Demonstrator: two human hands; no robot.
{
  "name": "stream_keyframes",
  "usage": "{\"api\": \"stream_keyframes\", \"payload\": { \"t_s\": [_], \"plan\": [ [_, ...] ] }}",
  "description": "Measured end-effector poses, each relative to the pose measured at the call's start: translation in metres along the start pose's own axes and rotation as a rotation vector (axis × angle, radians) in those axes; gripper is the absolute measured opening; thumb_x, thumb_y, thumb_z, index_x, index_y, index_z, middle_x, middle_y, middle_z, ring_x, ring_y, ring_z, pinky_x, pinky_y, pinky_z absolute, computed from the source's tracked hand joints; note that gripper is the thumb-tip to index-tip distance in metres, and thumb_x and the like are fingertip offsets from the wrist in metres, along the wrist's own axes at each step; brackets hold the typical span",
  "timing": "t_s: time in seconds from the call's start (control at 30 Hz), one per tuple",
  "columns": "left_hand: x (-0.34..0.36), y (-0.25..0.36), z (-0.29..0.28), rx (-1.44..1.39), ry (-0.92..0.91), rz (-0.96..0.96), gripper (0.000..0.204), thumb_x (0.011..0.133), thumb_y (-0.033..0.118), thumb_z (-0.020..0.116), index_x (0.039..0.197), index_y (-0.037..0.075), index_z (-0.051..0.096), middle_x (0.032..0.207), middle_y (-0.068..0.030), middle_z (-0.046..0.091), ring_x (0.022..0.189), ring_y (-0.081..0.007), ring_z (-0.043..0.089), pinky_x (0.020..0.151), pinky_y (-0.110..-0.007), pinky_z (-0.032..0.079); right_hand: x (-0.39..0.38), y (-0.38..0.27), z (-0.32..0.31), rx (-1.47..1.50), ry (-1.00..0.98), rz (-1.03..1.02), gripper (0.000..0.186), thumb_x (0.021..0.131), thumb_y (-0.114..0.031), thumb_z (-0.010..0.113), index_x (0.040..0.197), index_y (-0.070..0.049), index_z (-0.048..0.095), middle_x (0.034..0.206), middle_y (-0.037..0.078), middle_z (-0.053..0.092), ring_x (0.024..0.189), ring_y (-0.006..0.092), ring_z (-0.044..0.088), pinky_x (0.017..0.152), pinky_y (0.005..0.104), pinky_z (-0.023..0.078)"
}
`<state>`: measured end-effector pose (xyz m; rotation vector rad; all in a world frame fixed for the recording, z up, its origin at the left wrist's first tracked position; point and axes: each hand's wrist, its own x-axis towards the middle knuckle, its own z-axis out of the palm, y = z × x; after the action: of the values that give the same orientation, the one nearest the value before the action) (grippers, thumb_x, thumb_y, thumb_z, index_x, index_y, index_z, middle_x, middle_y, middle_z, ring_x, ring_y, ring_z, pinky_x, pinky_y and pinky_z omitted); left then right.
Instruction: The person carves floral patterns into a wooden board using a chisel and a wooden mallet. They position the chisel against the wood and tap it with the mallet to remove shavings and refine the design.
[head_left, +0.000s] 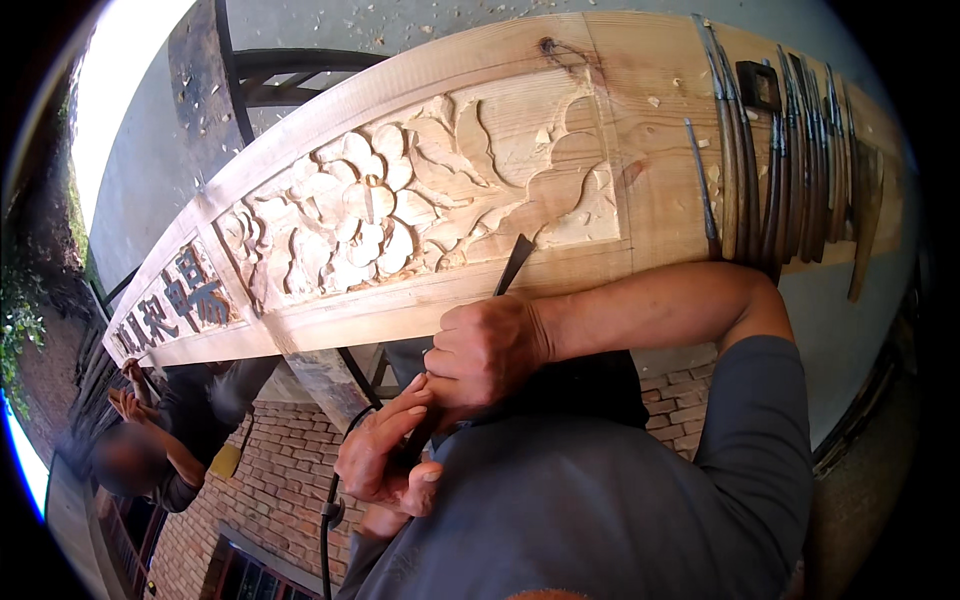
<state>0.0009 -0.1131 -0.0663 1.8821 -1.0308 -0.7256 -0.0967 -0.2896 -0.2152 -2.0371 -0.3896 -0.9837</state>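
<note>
My right hand (pixel 490 345) is closed in a fist around a flat-bladed chisel (pixel 515 264). The blade points up and away from me, its dark wide tip over the lower border of a carved wooden board (pixel 450 275). Just below and left of that fist is my left hand (pixel 380 455), its fingers stretched and its thumb apart. The fingertips come close to the right hand. A dark shape, perhaps the chisel's handle, shows between left thumb and fingers; I cannot tell whether it is touched. Flowers and leaves (pixel 370 205) stand in relief on the board.
Several carving tools (pixel 790 160) lie in a row at the board's right end, beside a small black block (pixel 758 86). Wood chips are scattered about. Another person (pixel 170 440) works at the far left end, near dark carved characters (pixel 190 290). Brick paving (pixel 285 460) lies below.
</note>
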Motion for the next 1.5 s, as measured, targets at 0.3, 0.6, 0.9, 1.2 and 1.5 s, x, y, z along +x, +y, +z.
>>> {"api": "stream_keyframes", "payload": {
  "t_s": [0.3, 0.6, 0.9, 1.2, 1.5],
  "plan": [
    [0.026, -0.038, -0.006, 0.026, 0.023, 0.082, 0.061, 0.1, 0.048, 0.082, 0.11, -0.012, 0.076, 0.103, -0.0308, 0.082, 0.103, -0.0417, 0.084, 0.094, -0.05, 0.068, -0.002, 0.01, 0.005, -0.148, -0.084, 0.102, 0.045, 0.096, -0.055, 0.076, 0.082, -0.015, 0.064, 0.076, 0.001, 0.063, 0.06, 0.0181, 0.066, 0.055, 0.035, 0.052],
    [0.069, -0.053, -0.007, -0.169, 0.079, 0.023, 0.064, 0.101, 0.051, 0.081, 0.111, -0.012, 0.078, 0.104, -0.0293, 0.081, 0.099, -0.0356, 0.082, 0.085, -0.041, 0.067, 0.009, 0.022, -0.004, -0.183, -0.019, 0.26, 0.045, 0.097, -0.051, 0.076, 0.077, -0.014, 0.06, 0.067, 0.006, 0.06, 0.059, 0.023, 0.068, 0.053, 0.0378, 0.056],
    [0.036, -0.066, -0.017, -0.409, 0.086, -0.132, 0.07, 0.106, 0.056, 0.073, 0.119, -0.012, 0.075, 0.113, -0.0297, 0.079, 0.108, -0.0373, 0.08, 0.101, -0.046, 0.062, 0.0, 0.014, 0.002, -0.118, -0.044, 0.178, 0.047, 0.094, -0.051, 0.078, 0.079, -0.013, 0.057, 0.069, 0.002, 0.054, 0.058, 0.0189, 0.059, 0.053, 0.0343, 0.046],
    [-0.012, -0.013, -0.004, -0.272, 0.095, -0.248, 0.079, 0.096, 0.069, 0.08, 0.114, -0.007, 0.081, 0.123, -0.0291, 0.08, 0.114, -0.0341, 0.076, 0.103, -0.044, 0.057, -0.001, -0.003, 0.012, 0.059, -0.038, -0.033, 0.049, 0.094, -0.055, 0.078, 0.08, -0.013, 0.057, 0.07, 0.0, 0.05, 0.057, 0.0163, 0.056, 0.05, 0.0338, 0.043],
    [-0.015, -0.017, 0.003, -0.258, 0.102, -0.14, 0.079, 0.098, 0.07, 0.078, 0.117, -0.008, 0.079, 0.12, -0.0283, 0.08, 0.114, -0.0402, 0.076, 0.104, -0.05, 0.057, -0.003, -0.006, 0.014, 0.054, -0.03, 0.014, 0.05, 0.094, -0.057, 0.078, 0.08, -0.014, 0.057, 0.071, -0.001, 0.049, 0.057, 0.0148, 0.055, 0.051, 0.0328, 0.043]
  ]
}}
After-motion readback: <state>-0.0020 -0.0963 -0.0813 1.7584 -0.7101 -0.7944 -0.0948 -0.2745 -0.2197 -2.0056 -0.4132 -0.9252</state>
